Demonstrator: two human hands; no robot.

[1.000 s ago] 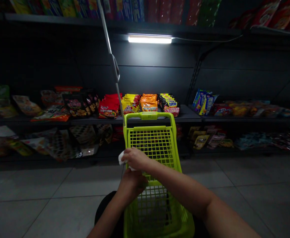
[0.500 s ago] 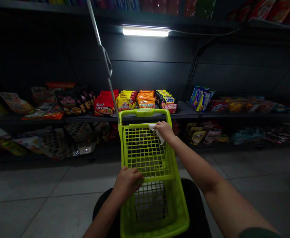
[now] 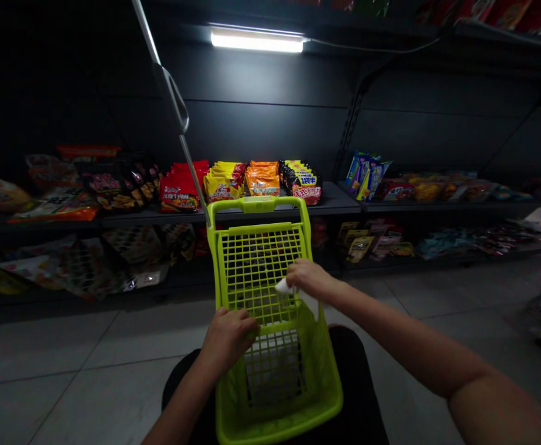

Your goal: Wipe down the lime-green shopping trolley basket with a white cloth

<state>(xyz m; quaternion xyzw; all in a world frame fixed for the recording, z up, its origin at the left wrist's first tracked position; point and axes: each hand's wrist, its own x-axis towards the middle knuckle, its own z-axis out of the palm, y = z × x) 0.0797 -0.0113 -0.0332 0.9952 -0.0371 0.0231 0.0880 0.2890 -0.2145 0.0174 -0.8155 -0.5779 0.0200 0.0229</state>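
A lime-green plastic shopping basket (image 3: 233,259) with mesh walls stands tilted on my lap. My left hand (image 3: 226,337) is closed on its near left rim. My right hand (image 3: 308,279) is closed on a small white cloth (image 3: 283,287) and presses it against the basket's right side, about halfway down the mesh wall. A silver telescopic pull handle (image 3: 173,108) rises from the basket's far left corner toward the upper left.
Dark store shelves run across the back, stocked with instant noodle packets (image 3: 224,182) and snack bags (image 3: 367,173). A strip light (image 3: 256,40) glows above them. Grey floor tiles (image 3: 67,364) spread on both sides of me.
My right hand with the cloth went from the basket's near left rim to its far top right corner, then came down along the right wall. The left hand stayed on the rim.
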